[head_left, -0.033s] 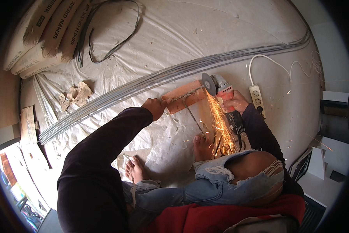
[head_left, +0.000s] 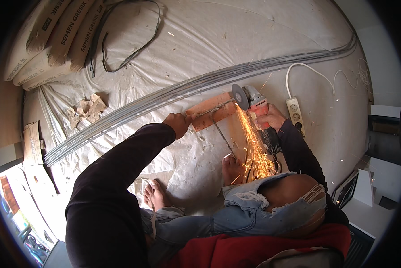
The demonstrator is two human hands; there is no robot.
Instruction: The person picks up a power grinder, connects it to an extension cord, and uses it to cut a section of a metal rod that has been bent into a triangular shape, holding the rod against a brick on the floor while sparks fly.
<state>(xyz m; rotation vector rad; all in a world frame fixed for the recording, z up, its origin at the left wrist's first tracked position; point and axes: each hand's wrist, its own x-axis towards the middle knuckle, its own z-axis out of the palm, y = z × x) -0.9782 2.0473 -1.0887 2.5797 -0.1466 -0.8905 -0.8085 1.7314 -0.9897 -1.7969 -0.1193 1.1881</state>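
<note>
My right hand (head_left: pixel 272 117) grips a red and black angle grinder (head_left: pixel 258 107). Its grey disc (head_left: pixel 239 96) meets a thin steel rod (head_left: pixel 218 108) at the right end of an orange-red block (head_left: pixel 209 102). Bright sparks (head_left: pixel 252 143) stream from the disc down towards my right foot. At the block's left end, my left hand (head_left: pixel 178 124) is closed round the rod's other end. A bent length of rod (head_left: pixel 223 137) runs from the block down to near my right foot (head_left: pixel 232 169), which is bare and beside the sparks.
Long steel bars (head_left: pixel 164 95) lie in a bundle across the plastic-covered floor (head_left: pixel 196 49) beyond the block. A white power strip (head_left: pixel 294 111) sits right of the grinder. Cement sacks (head_left: pixel 62 40) are stacked at far left, near a black strap (head_left: pixel 131 56) and torn paper (head_left: pixel 89 107).
The spray of sparks has shifted shape, with stray sparks in different spots. Hands, grinder, rod and block look the same.
</note>
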